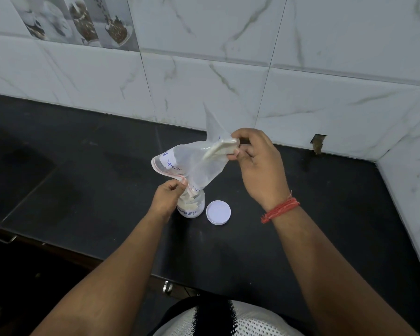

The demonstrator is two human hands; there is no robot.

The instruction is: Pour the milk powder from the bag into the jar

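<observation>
The clear zip-top plastic bag with a pink seal strip and a handwritten white label (192,163) hangs tipped over the small clear glass jar with a handwritten label (190,206), its mouth corner lowered into the jar's opening so the pale milk powder (220,149) can slide down without spilling. The jar stands upright on the black stone counter (83,180) and already holds a layer of powder. The left hand (166,197) pinches the bag's seal edge between thumb and curled fingers right at the jar's rim, apparently to steady the spout. The right hand (257,163) is raised higher, its fingers curled tightly around the bag's far corner, where a clump of powder is lodged; lifting that end probably lets gravity work the rest downward. Just right of the jar, apart from it, lies the round white plastic lid (218,212), flat on the counter. The white marble-patterned tiled wall (301,69) stands well behind the hands, and the counter's front edge is near the person's body, leaving open dark surface to the left and right for shifting the bag.
</observation>
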